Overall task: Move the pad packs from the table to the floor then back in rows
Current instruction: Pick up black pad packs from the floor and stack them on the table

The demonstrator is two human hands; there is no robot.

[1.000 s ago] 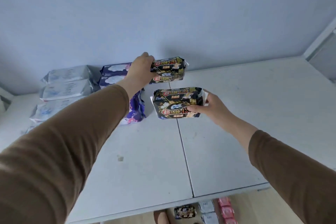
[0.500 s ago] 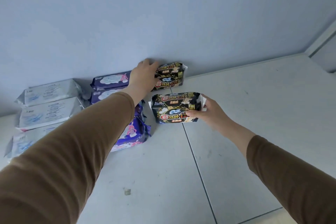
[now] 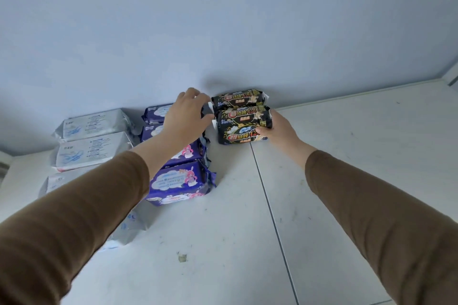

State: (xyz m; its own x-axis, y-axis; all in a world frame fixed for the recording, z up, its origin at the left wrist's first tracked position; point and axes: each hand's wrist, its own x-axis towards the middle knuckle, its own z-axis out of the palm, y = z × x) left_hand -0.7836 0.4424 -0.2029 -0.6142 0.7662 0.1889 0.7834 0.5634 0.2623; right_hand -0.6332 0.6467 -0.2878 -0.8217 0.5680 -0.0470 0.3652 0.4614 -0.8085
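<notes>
Pale blue wall behind, white counter (image 3: 334, 181) with a seam down the middle. Two black pad packs against the wall: back black pack (image 3: 239, 98) touching the wall, front black pack (image 3: 243, 125) just ahead of it, touching it. Right hand (image 3: 277, 127) grips the front black pack at its right end, thumb curled over the front face, fingers (image 3: 262, 129) clamped on it; pack sits on the counter. Left hand (image 3: 186, 116) just left of both black packs, fingers spread and loosely bent, tips near the back pack's left end; contact can't be told. Under the left wrist a row of purple packs (image 3: 178, 181); further left of the fingers a row of white packs (image 3: 91, 148). Brown sleeves (image 3: 74, 225) on both arms
</notes>
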